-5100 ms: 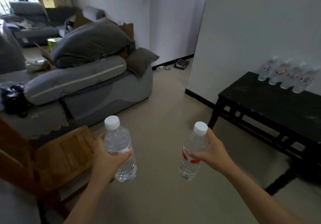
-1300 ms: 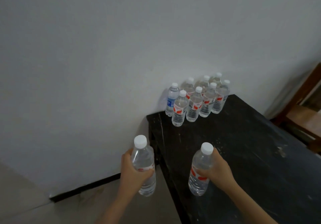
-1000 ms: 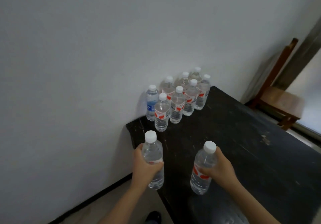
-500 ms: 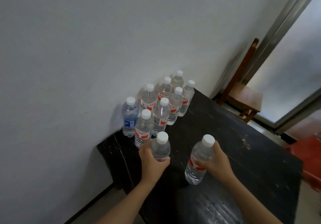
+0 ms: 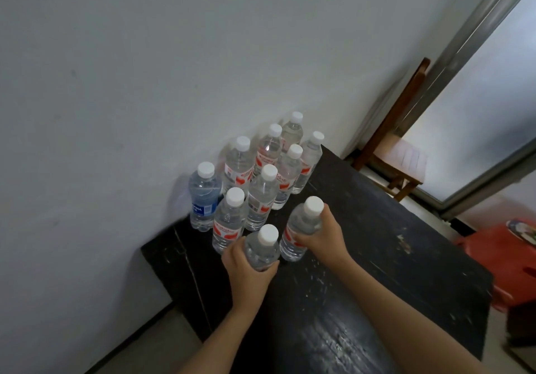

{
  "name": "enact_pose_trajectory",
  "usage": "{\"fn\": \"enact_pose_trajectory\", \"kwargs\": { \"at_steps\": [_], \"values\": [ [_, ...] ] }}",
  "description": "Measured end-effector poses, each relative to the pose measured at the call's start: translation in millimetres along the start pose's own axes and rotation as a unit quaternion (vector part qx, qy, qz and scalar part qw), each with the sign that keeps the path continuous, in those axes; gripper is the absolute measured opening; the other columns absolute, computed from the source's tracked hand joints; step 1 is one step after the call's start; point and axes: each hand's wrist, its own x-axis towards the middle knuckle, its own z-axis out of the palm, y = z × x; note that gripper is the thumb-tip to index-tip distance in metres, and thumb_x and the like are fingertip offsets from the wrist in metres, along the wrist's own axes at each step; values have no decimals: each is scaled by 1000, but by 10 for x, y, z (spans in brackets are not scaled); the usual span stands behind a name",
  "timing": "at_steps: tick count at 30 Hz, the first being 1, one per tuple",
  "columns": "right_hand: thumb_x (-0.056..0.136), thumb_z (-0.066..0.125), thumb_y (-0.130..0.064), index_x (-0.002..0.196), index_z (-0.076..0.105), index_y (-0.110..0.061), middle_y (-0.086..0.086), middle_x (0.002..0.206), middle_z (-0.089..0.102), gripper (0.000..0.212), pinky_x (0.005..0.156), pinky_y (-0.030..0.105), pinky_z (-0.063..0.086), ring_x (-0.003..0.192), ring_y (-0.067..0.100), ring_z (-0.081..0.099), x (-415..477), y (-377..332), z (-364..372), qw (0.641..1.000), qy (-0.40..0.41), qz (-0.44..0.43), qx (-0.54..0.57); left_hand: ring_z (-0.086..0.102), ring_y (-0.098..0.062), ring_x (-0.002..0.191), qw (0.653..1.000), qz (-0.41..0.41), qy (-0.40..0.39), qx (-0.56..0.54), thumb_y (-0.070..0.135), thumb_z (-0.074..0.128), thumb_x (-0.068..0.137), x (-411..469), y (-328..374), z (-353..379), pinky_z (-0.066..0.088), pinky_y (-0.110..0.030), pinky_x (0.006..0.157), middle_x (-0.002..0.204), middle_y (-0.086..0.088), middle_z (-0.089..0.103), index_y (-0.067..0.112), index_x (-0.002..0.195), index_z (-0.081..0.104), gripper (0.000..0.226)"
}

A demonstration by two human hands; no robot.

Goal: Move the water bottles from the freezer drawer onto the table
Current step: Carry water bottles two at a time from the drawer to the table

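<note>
Both bottles have come in beside the cluster [image 5: 255, 176]. Left hand [image 5: 249, 275] wraps one bottle [image 5: 261, 250], right hand [image 5: 322, 236] another [image 5: 301, 228]. Likely cold, slick; hold mid-body.

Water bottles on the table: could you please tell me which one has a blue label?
The blue-labelled bottle stands leftmost, against the wall; the other bottles wear red-and-white labels.

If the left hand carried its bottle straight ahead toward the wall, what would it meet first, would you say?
Most likely the nearest standing red-label bottle, just beyond the left hand and its held bottle; depth is hard to judge.
</note>
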Motion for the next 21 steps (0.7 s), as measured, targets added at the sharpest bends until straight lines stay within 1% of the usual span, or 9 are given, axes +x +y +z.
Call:
{"fn": "enact_pose_trajectory", "kwargs": {
  "at_steps": [3, 7, 9, 11, 13, 15, 16, 19, 21],
  "values": [
    [62, 82, -23, 110, 37, -42, -12, 110, 53, 68, 75, 14, 42, 101, 5, 53, 209, -19, 128, 1000, -3, -2, 28, 35, -23, 112, 999, 7, 26, 25, 10, 92, 39, -4, -11, 67, 38, -38, 90, 120, -24, 43, -4, 118, 44, 94],
    [61, 83, -24, 111, 36, -40, -17, 109, 50, 71, 72, 10, 38, 101, 3, 50, 338, 75, 290, 999, -10, 9, 30, 40, -25, 108, 998, 5, 41, 48, 13, 92, 35, -15, -30, 132, 43, -39, 85, 115, -25, 45, -4, 114, 44, 94],
    [60, 83, -27, 113, 36, -40, -13, 114, 51, 72, 77, 16, 40, 105, 6, 50, 379, 141, 325, 999, -13, 16, 27, 45, -30, 107, 998, -10, 50, 49, 14, 92, 35, -24, -15, 150, 44, -39, 85, 114, -24, 46, -3, 113, 44, 94],
    [59, 84, -30, 115, 33, -42, -12, 119, 48, 76, 81, 21, 40, 106, 5, 47, 428, 171, 320, 999, -39, 15, 10, 48, -38, 104, 996, -19, 60, 62, 16, 93, 35, -23, 25, 173, 46, -44, 83, 112, -25, 48, -3, 113, 44, 93],
    [58, 84, -29, 114, 30, -45, -10, 122, 48, 79, 80, 22, 40, 109, 7, 47, 460, 183, 319, 998, -64, 16, -8, 51, -42, 100, 994, -25, 69, 86, 19, 93, 36, -46, 65, 197, 46, -49, 80, 108, -27, 51, 1, 113, 42, 94],
    [59, 84, -27, 118, 32, -42, -6, 128, 48, 80, 84, 25, 43, 116, 13, 48, 481, 180, 330, 997, -75, 17, -21, 53, -44, 100, 991, -39, 80, 102, 20, 93, 36, -61, 102, 195, 46, -53, 79, 107, -27, 53, 3, 113, 42, 94],
    [59, 84, -28, 122, 32, -40, -4, 130, 47, 83, 88, 28, 44, 119, 15, 47, 479, 179, 318, 997, -76, 16, -25, 53, -45, 100, 990, -47, 78, 107, 20, 93, 36, -69, 120, 201, 46, -55, 79, 107, -27, 54, 1, 113, 43, 94],
    [57, 84, -36, 132, 25, -41, -3, 136, 42, 95, 94, 35, 44, 124, 17, 42, 400, 170, 233, 997, -76, 7, -15, 51, -47, 103, 988, -57, 60, 130, 20, 93, 37, -96, 148, 197, 44, -56, 81, 110, -29, 53, -6, 113, 46, 93],
    [56, 84, -40, 138, 16, -43, -1, 143, 36, 106, 100, 39, 40, 129, 17, 38, 306, 177, 148, 998, -59, 16, -2, 47, -47, 110, 987, -69, 46, 137, 22, 92, 39, -111, 146, 154, 42, -57, 85, 117, -29, 50, -5, 118, 45, 96]
  ]
}}
